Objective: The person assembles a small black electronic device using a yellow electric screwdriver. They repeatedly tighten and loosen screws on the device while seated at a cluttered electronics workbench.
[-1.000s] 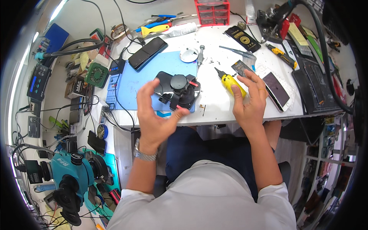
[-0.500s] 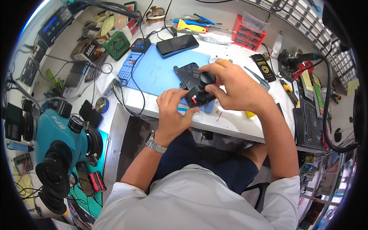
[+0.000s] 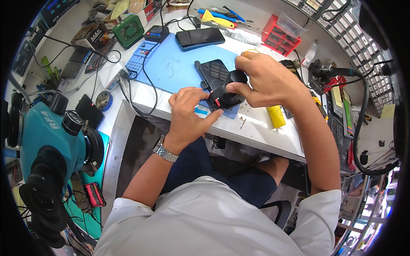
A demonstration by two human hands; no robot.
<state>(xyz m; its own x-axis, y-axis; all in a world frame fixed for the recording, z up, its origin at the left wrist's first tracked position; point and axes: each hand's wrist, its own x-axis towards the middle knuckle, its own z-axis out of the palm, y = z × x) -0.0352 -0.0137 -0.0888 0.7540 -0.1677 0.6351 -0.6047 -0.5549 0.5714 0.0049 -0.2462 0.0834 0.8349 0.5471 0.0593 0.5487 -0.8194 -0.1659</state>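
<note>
A dark phone (image 3: 215, 69) lies at the front edge of a light blue mat, with a black clamp tool (image 3: 218, 94) with a red mark over its near end. A round black knob (image 3: 237, 77) stands up from the tool. My left hand (image 3: 188, 112) grips the tool's near left side, thumb at the front corner and fingers along the side. My right hand (image 3: 267, 83) is closed at the knob, its thumb against the near side; its other fingertips are partly hidden. A thin yellow loop shows by the right-hand fingers.
Another phone (image 3: 200, 39) lies at the mat's far edge, near pliers and a yellow-handled tool (image 3: 217, 18). A red drawer box (image 3: 279, 36) stands back right. A yellow cylinder (image 3: 276, 116) lies near the front edge. A teal microscope (image 3: 53, 136) fills the left; cables cross the mat.
The view has shifted a little. My right-hand fingers have drawn back from the knob's top and bent more, uncovering the yellow cylinder. My left hand keeps its hold on the clamp tool.
</note>
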